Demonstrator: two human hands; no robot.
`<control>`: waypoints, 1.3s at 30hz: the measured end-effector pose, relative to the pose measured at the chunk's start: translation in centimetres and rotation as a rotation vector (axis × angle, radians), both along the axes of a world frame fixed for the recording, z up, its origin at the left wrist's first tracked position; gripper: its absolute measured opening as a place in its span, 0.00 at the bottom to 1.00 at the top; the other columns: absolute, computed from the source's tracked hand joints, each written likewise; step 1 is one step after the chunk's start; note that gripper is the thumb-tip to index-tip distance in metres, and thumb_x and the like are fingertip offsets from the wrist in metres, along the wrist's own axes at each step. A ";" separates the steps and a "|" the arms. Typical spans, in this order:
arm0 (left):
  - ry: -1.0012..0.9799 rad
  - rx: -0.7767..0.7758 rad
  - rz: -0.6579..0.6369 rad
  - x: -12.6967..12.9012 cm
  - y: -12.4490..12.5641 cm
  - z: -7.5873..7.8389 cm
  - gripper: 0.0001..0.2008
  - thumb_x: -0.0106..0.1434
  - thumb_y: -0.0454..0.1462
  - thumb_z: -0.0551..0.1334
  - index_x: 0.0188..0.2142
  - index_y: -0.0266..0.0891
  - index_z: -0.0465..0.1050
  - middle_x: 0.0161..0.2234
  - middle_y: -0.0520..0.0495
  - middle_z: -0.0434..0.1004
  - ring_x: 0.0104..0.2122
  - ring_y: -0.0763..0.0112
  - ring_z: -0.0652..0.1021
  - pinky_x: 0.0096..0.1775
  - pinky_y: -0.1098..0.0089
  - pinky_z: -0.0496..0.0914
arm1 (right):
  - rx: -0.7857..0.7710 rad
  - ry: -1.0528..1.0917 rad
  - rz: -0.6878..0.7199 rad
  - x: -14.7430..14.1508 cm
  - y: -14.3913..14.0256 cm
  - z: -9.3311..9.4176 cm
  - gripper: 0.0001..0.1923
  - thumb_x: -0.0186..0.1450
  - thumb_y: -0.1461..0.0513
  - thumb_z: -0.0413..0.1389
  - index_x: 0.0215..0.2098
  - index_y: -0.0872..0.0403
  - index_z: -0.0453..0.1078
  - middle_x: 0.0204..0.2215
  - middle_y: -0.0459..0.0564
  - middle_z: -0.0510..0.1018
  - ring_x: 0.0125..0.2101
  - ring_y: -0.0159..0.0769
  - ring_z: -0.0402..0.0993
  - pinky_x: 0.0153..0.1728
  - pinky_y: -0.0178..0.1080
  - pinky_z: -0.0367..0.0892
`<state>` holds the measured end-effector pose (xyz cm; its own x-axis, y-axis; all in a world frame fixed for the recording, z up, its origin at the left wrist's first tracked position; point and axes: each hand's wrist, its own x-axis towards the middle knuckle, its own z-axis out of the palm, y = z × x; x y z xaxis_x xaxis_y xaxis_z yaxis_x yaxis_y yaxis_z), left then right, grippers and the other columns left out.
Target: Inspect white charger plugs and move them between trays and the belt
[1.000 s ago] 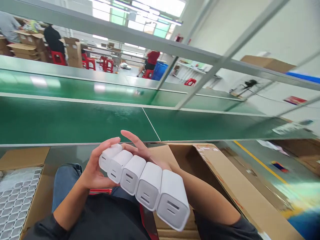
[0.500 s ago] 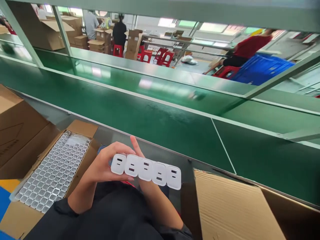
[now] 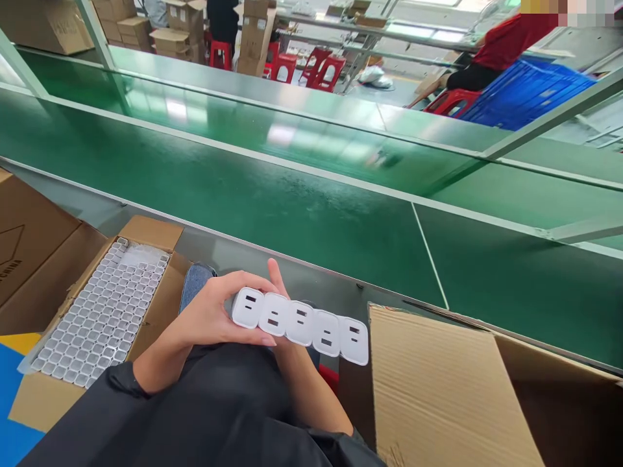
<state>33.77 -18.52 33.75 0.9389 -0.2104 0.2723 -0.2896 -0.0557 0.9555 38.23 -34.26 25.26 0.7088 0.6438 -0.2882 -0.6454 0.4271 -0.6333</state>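
Note:
A row of several white charger blocks lies side by side, port faces up, held in front of my lap. My left hand grips the row's left end, thumb on top. My right hand supports the row from underneath and behind; only a fingertip shows above the blocks, and the forearm runs down beneath them. An open cardboard box at my left holds a clear plastic tray with a grid of many small cells.
A green conveyor belt runs across in front of me, with a metal frame over it. A large open cardboard box stands at my right, another carton at far left. People sit among red stools, stacked cartons and a blue crate beyond.
My view swung left and down, bringing the tray box into sight. The row of chargers turned from a near edge-on slant to port faces up and shifted slightly right; both hands keep hold.

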 end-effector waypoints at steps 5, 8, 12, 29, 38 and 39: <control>0.089 -0.010 -0.027 0.1 -0.6 -0.2 0.26 0.50 0.44 0.77 0.48 0.41 0.75 0.43 0.46 0.80 0.38 0.67 0.79 0.39 0.71 0.71 | 0.140 0.020 -0.057 -0.5 -1.3 -0.7 0.42 0.54 0.52 0.68 0.65 0.43 0.63 0.18 0.36 0.67 0.17 0.29 0.62 0.22 0.34 0.62; 0.093 -0.017 -0.052 0.1 -0.7 -0.5 0.26 0.52 0.43 0.76 0.49 0.43 0.75 0.44 0.46 0.79 0.38 0.68 0.78 0.39 0.71 0.71 | 0.268 -0.041 -0.072 -0.7 -2.1 -0.6 0.41 0.52 0.54 0.69 0.63 0.43 0.65 0.18 0.35 0.66 0.16 0.27 0.59 0.23 0.32 0.62; -0.051 0.037 -0.091 0.4 -0.8 -0.3 0.26 0.54 0.42 0.75 0.50 0.45 0.73 0.47 0.45 0.79 0.49 0.60 0.77 0.48 0.65 0.72 | 0.197 -0.019 -0.069 -1.0 -2.6 0.4 0.43 0.54 0.53 0.67 0.66 0.45 0.61 0.22 0.38 0.72 0.23 0.31 0.69 0.34 0.37 0.68; -0.586 0.602 0.106 1.2 -1.3 1.3 0.20 0.60 0.43 0.71 0.49 0.43 0.73 0.44 0.44 0.82 0.48 0.59 0.76 0.51 0.56 0.71 | 0.216 0.052 0.038 0.0 -1.8 0.6 0.46 0.57 0.52 0.66 0.70 0.44 0.53 0.27 0.38 0.74 0.25 0.30 0.69 0.38 0.39 0.68; -0.696 0.606 0.107 1.2 -1.7 1.0 0.11 0.60 0.34 0.69 0.42 0.48 0.76 0.48 0.48 0.79 0.54 0.58 0.74 0.62 0.44 0.63 | 0.310 0.028 0.027 0.1 -1.9 1.4 0.50 0.50 0.51 0.70 0.67 0.41 0.56 0.33 0.42 0.78 0.27 0.33 0.73 0.35 0.40 0.70; -0.710 0.590 0.105 1.2 -1.7 1.0 0.10 0.60 0.32 0.68 0.40 0.48 0.75 0.47 0.49 0.80 0.54 0.59 0.75 0.62 0.44 0.63 | 0.317 0.038 0.021 0.2 -2.0 1.4 0.50 0.49 0.51 0.71 0.66 0.41 0.58 0.33 0.42 0.78 0.26 0.32 0.72 0.34 0.39 0.70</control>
<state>34.93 -20.26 34.76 0.6151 -0.4213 0.6665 -0.7619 -0.5351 0.3649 38.42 -36.22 26.65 0.6866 0.7205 -0.0972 -0.6772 0.5852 -0.4461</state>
